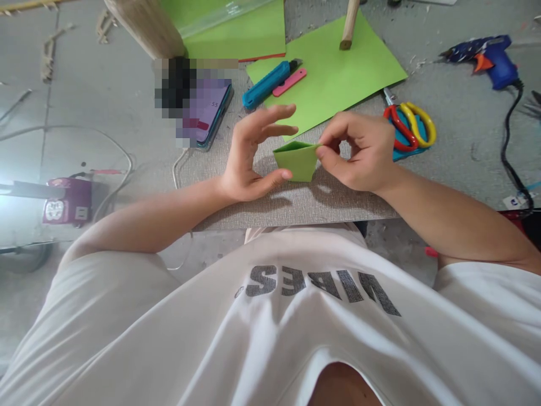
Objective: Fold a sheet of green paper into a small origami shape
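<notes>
A small folded green paper cup (298, 164) is held over the near edge of the grey table, its top slit slightly parted. Thumb and forefinger of my right hand (359, 149) pinch its upper right corner. My left hand (253, 149) curves around the left side with fingers spread; its thumb tip is by the cup's lower left, and I cannot tell whether it touches. Beyond the hands lies a large green paper sheet (338, 79). On that sheet's left part rest a blue utility knife (270, 84) and a pink strip-like piece (289, 83).
Red and yellow-handled scissors (409, 127) lie beside my right hand. A blue glue gun (490, 59) with a black cord is far right. A phone (211, 110), a wooden post (146, 25), more green paper (236, 31) and a purple power block (67, 200) are left; a wooden stick (350, 25) is at the back.
</notes>
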Motion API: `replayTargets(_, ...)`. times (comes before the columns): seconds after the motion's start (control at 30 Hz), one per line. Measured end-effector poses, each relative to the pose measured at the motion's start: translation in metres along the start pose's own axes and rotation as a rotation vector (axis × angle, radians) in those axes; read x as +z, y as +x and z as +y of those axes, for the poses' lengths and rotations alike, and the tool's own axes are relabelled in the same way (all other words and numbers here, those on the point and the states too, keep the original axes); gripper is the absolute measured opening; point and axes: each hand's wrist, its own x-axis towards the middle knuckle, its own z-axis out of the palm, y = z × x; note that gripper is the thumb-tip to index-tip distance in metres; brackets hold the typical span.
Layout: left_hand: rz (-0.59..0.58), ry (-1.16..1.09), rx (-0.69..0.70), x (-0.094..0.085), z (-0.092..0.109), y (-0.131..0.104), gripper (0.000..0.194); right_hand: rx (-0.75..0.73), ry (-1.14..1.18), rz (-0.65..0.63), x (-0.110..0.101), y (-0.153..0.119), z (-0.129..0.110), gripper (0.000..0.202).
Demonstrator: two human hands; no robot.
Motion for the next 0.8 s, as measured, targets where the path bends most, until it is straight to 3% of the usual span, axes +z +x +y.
replayTargets(0.1, -0.031, -0.03, -0.064, 0.0, 0.005, -0.007, 0.061, -0.058, -0.03, -0.039, 0.002, -0.005, 0.006, 0.021)
replayTargets(0.17, -0.024, -0.031, -0.062, 0.003, 0.01, -0.011, 0.046, -0.086, -0.016, -0.037, 0.001, -0.005, 0.008, 0.018)
replayTargets(0.33, 0.0, 0.02, -0.079, 0.006, 0.026, -0.002, 0.043, -0.108, -0.047, -0.039, -0.002, -0.004, 0.004, 0.012)
replayTargets(0.53, 0.061, 0.12, 0.169, -0.004, 0.036, 0.018, 0.036, -0.066, -0.039, -0.093, -0.004, -0.005, -0.003, 0.015)
replayTargets(0.8, -0.001, 0.128, 0.027, -0.007, 0.024, -0.003, 0.049, -0.08, -0.122, -0.084, -0.005, -0.005, -0.002, 0.013)
